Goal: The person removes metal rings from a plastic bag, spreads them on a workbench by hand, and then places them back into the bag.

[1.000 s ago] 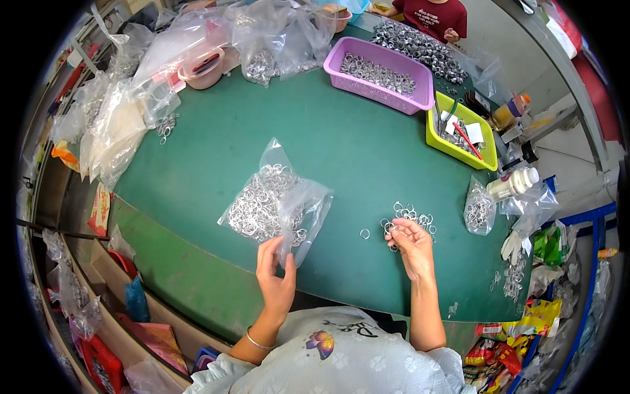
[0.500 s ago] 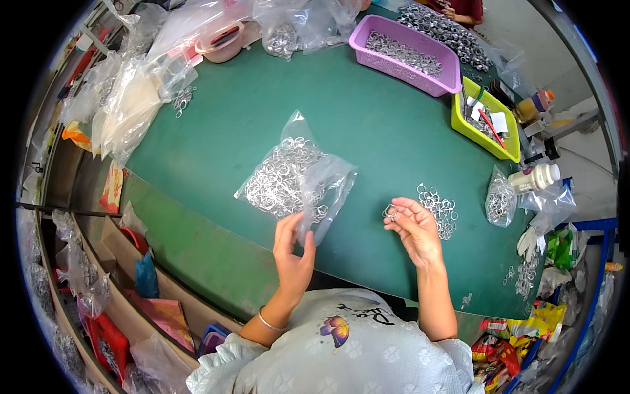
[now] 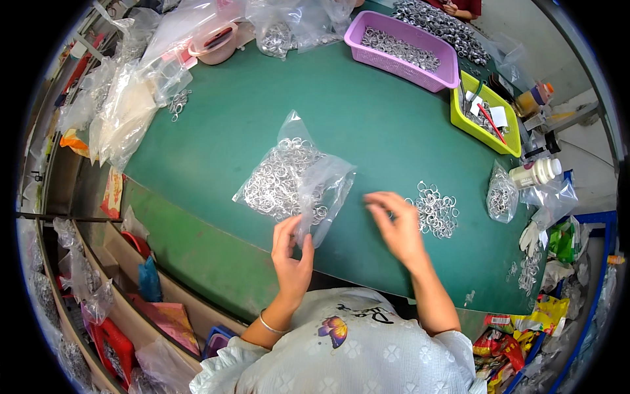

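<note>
Centrally, a broad dark-green work table [image 3: 367, 118] is seen filling most of the frame, its near edge curving from the left down to the lower right. At the upper left, a heap of clear plastic bags [image 3: 125, 98] is piled along the rim; at the upper right, a purple plastic basket of metal rings [image 3: 403, 49] is set beside a yellow-green tray of small tools [image 3: 485, 108].

Left of centre, a clear plastic bag packed with silver metal rings [image 3: 285, 177] is laid flat, its open mouth turned toward the lower edge. That mouth is pinched between thumb and fingers of the left hand [image 3: 292, 253]. The right hand [image 3: 397, 226] is held loosely spread just above the table, with nothing clearly gripped; whether a ring is pinched cannot be told, as the fingers are blurred. Just right of it, a loose pile of silver rings [image 3: 436, 210] is spread on the table. A smaller filled bag [image 3: 502, 194] is stood further right.

The filling is probably best done with the mouth held wide and low, so rings can be slid in rather than dropped. Open green surface is left between bag and pile; the near edge is close, so rings should be swept inward.
</note>
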